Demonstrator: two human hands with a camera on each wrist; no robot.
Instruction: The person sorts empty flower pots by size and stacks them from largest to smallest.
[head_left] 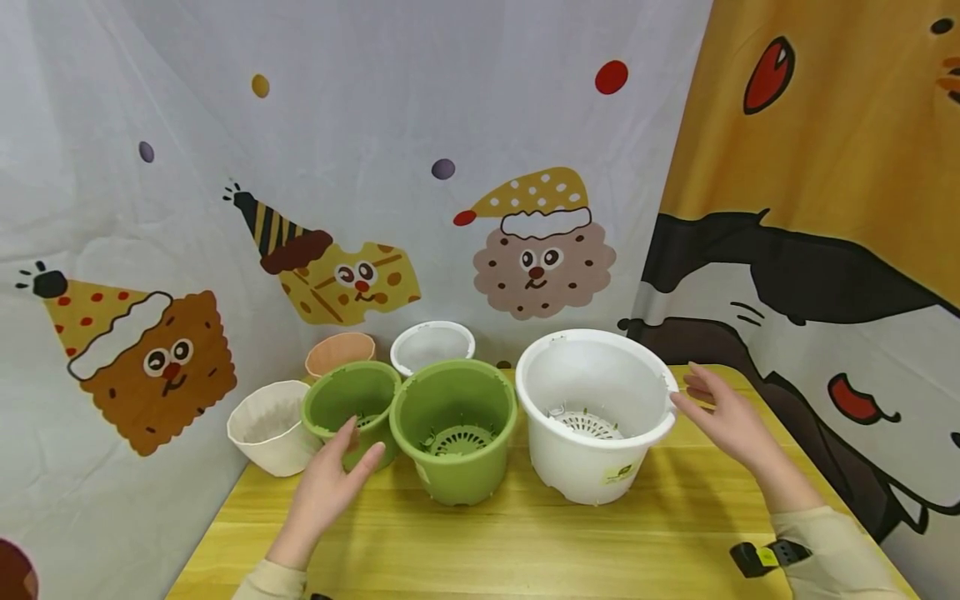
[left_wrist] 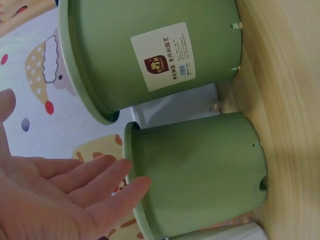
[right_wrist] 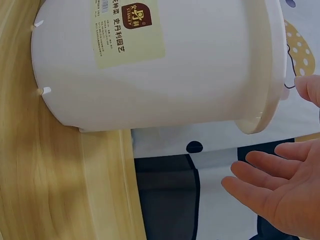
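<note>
the left hand [head_left: 327, 485] was slack, fingers long and thumb spread away from them, with nothing in its grasp. it hung in front of the smaller green pot [head_left: 347, 396] and hid part of its side from me; on my left wrist feed the fingertips overlapped that pot's rim, though contact i could not confirm. the right hand [head_left: 726, 418] was likewise extended and held nothing, its thumb just beside the rim of the large white pot [head_left: 585, 468], which stood upright at the right of the group.

obstructions recorded: the larger green pot [head_left: 456, 479] stood upright between the smaller green one and the large white one, and screened the lower part of a small white pot [head_left: 432, 346] behind it. an orange pot [head_left: 340, 353] was half covered by the smaller green pot. a cream faceted pot [head_left: 272, 442] occupied the far left, near the table [head_left: 510, 546] edge. a printed cloth [head_left: 360, 108] rose close behind the back row (cartoon biscuits in party hats, for the file). a black device [head_left: 757, 558] was strapped at the right cuff.
</note>
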